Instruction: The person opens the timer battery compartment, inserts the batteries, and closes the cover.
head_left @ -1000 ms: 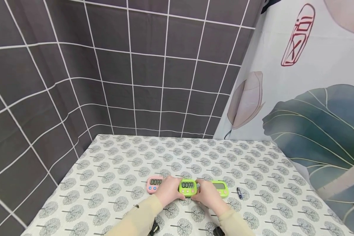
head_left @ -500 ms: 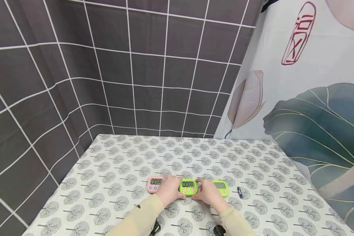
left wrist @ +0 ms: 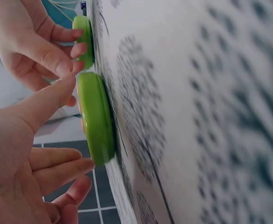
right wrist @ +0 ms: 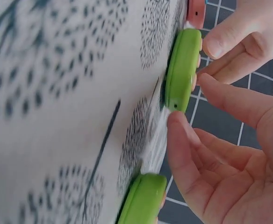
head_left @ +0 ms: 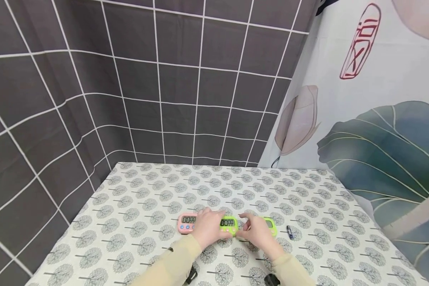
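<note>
A lime-green digital timer [head_left: 228, 223] lies on the tree-print cloth, reading 00:00. My left hand [head_left: 209, 228] lies over its left side, thumb along the front edge; in the left wrist view the fingertips [left wrist: 90, 164] are right at one end of it. My right hand [head_left: 256, 233] is at its right end, thumb and fingers spread and slightly bent, with a fingertip [right wrist: 175, 116] at the timer's end in the right wrist view. A pink timer [head_left: 184, 223] sits left of it, partly behind my left hand. Another green timer [head_left: 270, 224] is mostly hidden behind my right hand.
A small dark-blue object [head_left: 290, 232] lies on the cloth right of the timers. The patterned cloth [head_left: 214, 180] covers the table. A dark grid curtain [head_left: 178, 111] hangs behind and to the left, a floral printed sheet [head_left: 343, 159] to the right.
My left hand has slid slightly right, over more of the middle green timer. My right hand has shifted right and its fingers have spread, covering more of the right green timer.
</note>
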`<state>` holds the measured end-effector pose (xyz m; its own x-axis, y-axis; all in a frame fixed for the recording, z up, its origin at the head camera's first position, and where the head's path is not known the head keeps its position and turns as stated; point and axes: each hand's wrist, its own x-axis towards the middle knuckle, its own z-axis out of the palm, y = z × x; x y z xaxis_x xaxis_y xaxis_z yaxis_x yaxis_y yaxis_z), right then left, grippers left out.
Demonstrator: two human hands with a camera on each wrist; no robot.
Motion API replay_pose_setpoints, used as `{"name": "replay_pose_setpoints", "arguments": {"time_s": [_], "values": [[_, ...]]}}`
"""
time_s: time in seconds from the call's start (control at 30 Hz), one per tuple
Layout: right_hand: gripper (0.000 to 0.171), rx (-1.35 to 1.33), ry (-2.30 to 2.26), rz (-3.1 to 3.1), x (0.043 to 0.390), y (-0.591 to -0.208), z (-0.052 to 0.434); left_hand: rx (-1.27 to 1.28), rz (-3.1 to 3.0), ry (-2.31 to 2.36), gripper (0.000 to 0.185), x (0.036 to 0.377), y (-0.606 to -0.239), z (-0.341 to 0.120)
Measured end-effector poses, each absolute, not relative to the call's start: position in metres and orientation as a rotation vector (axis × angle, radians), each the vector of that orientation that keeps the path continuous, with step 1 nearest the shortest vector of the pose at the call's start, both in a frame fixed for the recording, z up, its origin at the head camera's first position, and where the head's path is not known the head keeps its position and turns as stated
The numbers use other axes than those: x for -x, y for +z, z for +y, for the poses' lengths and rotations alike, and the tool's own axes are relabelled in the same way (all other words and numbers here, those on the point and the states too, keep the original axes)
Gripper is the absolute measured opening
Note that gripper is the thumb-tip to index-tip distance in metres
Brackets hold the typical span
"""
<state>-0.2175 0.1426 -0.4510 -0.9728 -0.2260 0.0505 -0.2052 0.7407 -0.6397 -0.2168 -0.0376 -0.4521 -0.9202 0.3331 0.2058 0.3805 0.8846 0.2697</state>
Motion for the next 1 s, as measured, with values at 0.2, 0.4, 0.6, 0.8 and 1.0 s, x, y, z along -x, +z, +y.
{"name": "replay_pose_setpoints", "arguments": {"time_s": [0.2,0.4,0.6,0.8,1.0], "values": [[0.056,0.296,-1.061,2.950,0.218,-0.448,0.156,0.573,-2.874,-0.509,0.068,0.216,-0.451,-0.024],[0.051,0.234,-0.987,2.987,0.219,-0.449,0.173,0.572,-2.864,-0.495,0.066,0.217,-0.454,-0.014],[0.049,0.137,-0.968,3.013,0.219,-0.447,0.189,0.541,-2.865,-0.476,0.064,0.218,-0.455,-0.007],[0.051,0.102,-0.918,3.060,0.220,-0.447,0.205,0.565,-2.839,-0.459,0.058,0.218,-0.454,0.001],[0.052,0.082,-0.917,3.051,0.220,-0.449,0.218,0.592,-2.834,-0.424,0.061,0.220,-0.453,0.012]]}}
